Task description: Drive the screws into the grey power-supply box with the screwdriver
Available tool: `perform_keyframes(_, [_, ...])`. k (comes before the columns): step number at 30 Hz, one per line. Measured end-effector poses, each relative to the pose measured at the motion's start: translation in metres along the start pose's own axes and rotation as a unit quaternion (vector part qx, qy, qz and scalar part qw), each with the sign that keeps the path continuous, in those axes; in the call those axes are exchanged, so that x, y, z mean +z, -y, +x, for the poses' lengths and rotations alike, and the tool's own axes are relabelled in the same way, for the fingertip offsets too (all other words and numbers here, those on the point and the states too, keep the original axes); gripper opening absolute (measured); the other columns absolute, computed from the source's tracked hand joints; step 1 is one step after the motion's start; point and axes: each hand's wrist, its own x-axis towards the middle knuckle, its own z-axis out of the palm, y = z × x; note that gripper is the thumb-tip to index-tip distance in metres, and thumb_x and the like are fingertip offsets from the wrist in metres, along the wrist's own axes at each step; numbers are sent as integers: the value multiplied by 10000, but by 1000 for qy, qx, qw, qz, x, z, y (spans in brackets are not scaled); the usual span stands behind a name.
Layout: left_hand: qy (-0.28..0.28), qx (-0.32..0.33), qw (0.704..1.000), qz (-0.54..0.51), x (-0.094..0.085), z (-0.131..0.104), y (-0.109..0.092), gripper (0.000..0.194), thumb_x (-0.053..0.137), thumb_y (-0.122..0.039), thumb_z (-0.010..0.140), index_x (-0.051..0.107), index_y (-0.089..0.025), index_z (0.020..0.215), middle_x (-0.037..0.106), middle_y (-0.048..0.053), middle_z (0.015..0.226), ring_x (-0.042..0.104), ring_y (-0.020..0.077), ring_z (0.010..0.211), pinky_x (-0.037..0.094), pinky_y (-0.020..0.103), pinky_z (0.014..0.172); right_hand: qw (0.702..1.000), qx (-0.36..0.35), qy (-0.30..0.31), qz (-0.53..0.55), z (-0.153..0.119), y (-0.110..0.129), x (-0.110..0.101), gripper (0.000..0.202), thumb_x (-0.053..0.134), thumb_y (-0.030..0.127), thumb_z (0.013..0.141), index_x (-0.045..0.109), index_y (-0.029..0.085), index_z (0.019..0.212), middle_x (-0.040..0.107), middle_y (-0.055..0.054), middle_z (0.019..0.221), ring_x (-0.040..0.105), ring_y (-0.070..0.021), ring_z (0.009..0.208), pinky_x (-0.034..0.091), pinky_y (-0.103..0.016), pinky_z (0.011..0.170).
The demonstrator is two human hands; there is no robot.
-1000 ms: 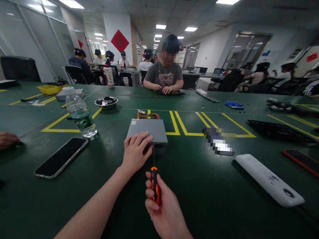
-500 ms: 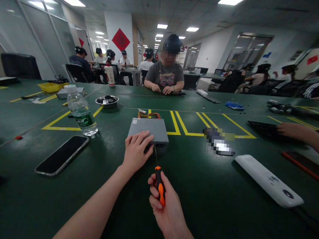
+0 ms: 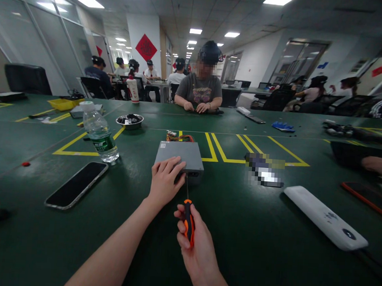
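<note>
A grey computer power supply [image 3: 183, 153] lies on the green table before me, with its bundle of coloured wires [image 3: 178, 137] at the far side. My left hand [image 3: 166, 181] grips its near left part, fingers over the top and thumb by the front face. My right hand [image 3: 195, 235] is wrapped round the black and orange handle of a screwdriver [image 3: 189, 221]. The shaft points away from me to the front face of the power supply, beside my left thumb. I cannot make out the tip or any screw there.
To the left are a water bottle [image 3: 101, 136], a phone [image 3: 76, 185] and a metal bowl [image 3: 130, 122] of dark parts. On the right lie a white device [image 3: 325, 218] and an orange-edged phone [image 3: 370, 199], near a co-worker's hand [image 3: 380, 168]. Another person [image 3: 199, 89] sits opposite.
The screwdriver handle has turned in my right hand, its orange part now facing differently. My left hand keeps its place on the power supply. The co-worker's hand at right has shifted further right.
</note>
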Motion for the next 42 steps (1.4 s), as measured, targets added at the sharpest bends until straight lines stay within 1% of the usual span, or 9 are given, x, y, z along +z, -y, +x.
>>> perform_keyframes(6, [2, -3, 1000, -3, 0, 0, 0, 275, 494, -279, 840, 538, -279, 1111, 566, 33, 1224, 477, 220, 1143, 289, 415, 915, 999, -30, -12, 2, -1, -2, 1, 247, 770, 248, 602, 579, 133, 707, 592, -14, 666, 414, -31, 452, 233, -96, 321])
perform_keyframes(12, [0, -2, 1000, -2, 1, -1, 0, 273, 500, -281, 838, 544, -280, 1107, 566, 37, 1224, 483, 222, 1133, 288, 420, 917, 1000, -13, 3, 2, -1, -2, 0, 267, 708, 335, 683, 619, 109, 794, 615, -61, 709, 444, -44, 461, 253, -103, 325])
perform_keyframes(15, [-2, -3, 1000, -4, 1, -1, 0, 276, 505, -278, 834, 546, -281, 1108, 568, 37, 1222, 480, 223, 1136, 289, 418, 917, 1000, -6, 0, 1, -1, -3, 1, 280, 699, 335, 693, 625, 105, 834, 604, -53, 681, 434, -43, 443, 249, -108, 318])
perform_keyframes(20, [2, -6, 1000, -5, 1, -1, 0, 280, 508, -274, 833, 544, -284, 1110, 560, 27, 1232, 473, 217, 1145, 290, 412, 924, 1000, -26, -15, 5, -2, -3, 1, 224, 757, 234, 619, 572, 144, 707, 576, -4, 646, 420, -37, 446, 254, -103, 325])
perform_keyframes(22, [2, -6, 1000, -4, 0, -1, 0, 285, 506, -271, 833, 541, -282, 1116, 559, 30, 1233, 471, 219, 1147, 291, 412, 924, 999, -27, -15, 6, -3, -2, 1, 207, 741, 245, 646, 571, 139, 699, 577, -10, 653, 429, -40, 464, 266, -100, 333])
perform_keyframes(27, [1, -2, 1000, 0, 0, -1, 1, 276, 488, -275, 843, 539, -279, 1115, 562, 31, 1230, 476, 219, 1146, 292, 412, 922, 1000, -6, -12, 6, -4, 0, 2, 202, 645, 310, 757, 614, 114, 797, 590, -44, 675, 442, -53, 479, 273, -103, 329])
perform_keyframes(30, [0, -1, 1000, 2, 0, -1, 1, 275, 486, -278, 845, 537, -277, 1115, 565, 34, 1227, 478, 219, 1145, 291, 414, 920, 1000, -5, -16, 7, -4, -1, 2, 206, 657, 305, 748, 613, 120, 827, 586, -36, 675, 428, -47, 467, 269, -104, 329])
perform_keyframes(35, [-2, 0, 1000, 6, 0, 0, 1, 268, 489, -276, 845, 538, -275, 1108, 565, 33, 1228, 481, 219, 1140, 290, 412, 915, 999, -26, -25, 11, -3, -2, 1, 172, 719, 225, 681, 586, 134, 739, 582, -10, 671, 433, -37, 480, 278, -93, 346])
perform_keyframes(42, [0, -2, 1000, 7, 0, 0, 0, 267, 495, -281, 845, 536, -269, 1109, 567, 28, 1226, 484, 211, 1134, 288, 405, 916, 1000, 2, -21, 12, -1, 0, 0, 221, 588, 297, 805, 617, 84, 858, 611, -66, 706, 464, -50, 490, 259, -98, 329])
